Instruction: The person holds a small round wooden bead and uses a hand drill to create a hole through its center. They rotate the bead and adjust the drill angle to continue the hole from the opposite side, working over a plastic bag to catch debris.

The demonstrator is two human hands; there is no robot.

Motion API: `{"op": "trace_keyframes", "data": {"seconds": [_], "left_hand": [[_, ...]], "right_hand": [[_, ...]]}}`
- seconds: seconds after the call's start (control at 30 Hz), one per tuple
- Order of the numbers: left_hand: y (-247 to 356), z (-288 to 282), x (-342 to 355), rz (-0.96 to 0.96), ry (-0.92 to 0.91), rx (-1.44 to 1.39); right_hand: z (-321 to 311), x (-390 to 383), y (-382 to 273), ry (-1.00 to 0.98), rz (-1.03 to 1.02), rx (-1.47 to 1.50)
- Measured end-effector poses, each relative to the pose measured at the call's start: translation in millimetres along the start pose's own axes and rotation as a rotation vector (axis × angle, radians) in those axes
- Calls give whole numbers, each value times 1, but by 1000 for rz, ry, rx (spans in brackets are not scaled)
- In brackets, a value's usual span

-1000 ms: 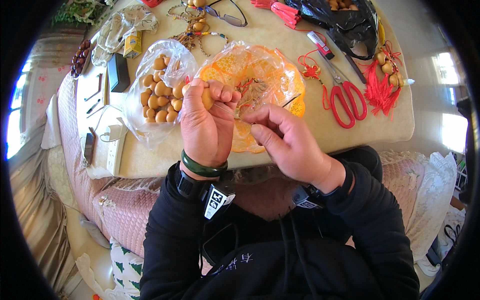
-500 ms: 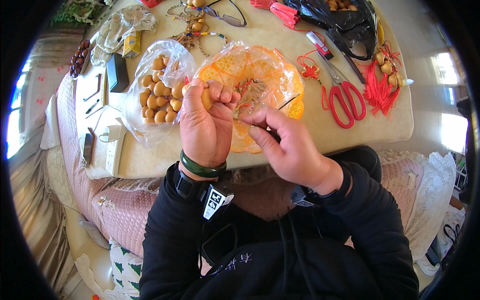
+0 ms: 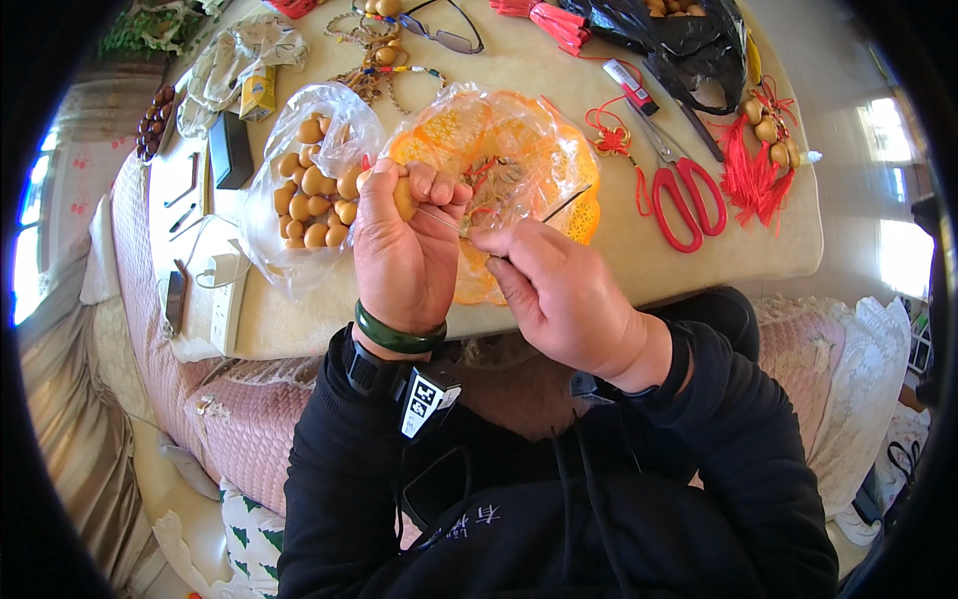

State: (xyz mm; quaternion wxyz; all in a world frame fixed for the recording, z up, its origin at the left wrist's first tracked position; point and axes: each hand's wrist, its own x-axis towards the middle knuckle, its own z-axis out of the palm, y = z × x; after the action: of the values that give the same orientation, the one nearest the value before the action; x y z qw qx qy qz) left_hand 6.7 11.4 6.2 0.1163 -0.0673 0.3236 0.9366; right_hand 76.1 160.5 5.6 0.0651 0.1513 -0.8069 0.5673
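Bright daylight, blown-out window (image 3: 28, 265) at left, white glare (image 3: 905, 262) at right, curved edges, black rim

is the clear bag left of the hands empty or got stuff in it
Not empty: tan beads show through the bag's clear plastic.

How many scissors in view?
1: red-handled scissors, on the table, right of the orange basket. Any under the black bag would be hidden.

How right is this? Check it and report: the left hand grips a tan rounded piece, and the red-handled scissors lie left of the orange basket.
The scissors' side is wrong: in the head view, the red-handled scissors lie right of the orange basket. The left hand does grip a tan rounded piece.
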Motion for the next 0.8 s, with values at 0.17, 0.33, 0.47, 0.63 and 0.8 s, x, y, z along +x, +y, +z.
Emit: {"op": "trace_keyframes", "data": {"seconds": [0.17,0.33,0.47,0.63,0.8], "left_hand": [[0,-1,1,4,3,-8],[2,-3,2,-3,-15,-14],[1,-4,3,-12,-11,-21],[1,-4,3,-6,-6,-22],[2,-5,2,-10,-17,-40]], "right_hand": [[-15,7,0,-125,874,1261],[-8,6,4,-54,436,714],[5,2,7,10,-97,-114],[0,4,4,34,108,262],[-14,8,7,-196,821,1333]]}}
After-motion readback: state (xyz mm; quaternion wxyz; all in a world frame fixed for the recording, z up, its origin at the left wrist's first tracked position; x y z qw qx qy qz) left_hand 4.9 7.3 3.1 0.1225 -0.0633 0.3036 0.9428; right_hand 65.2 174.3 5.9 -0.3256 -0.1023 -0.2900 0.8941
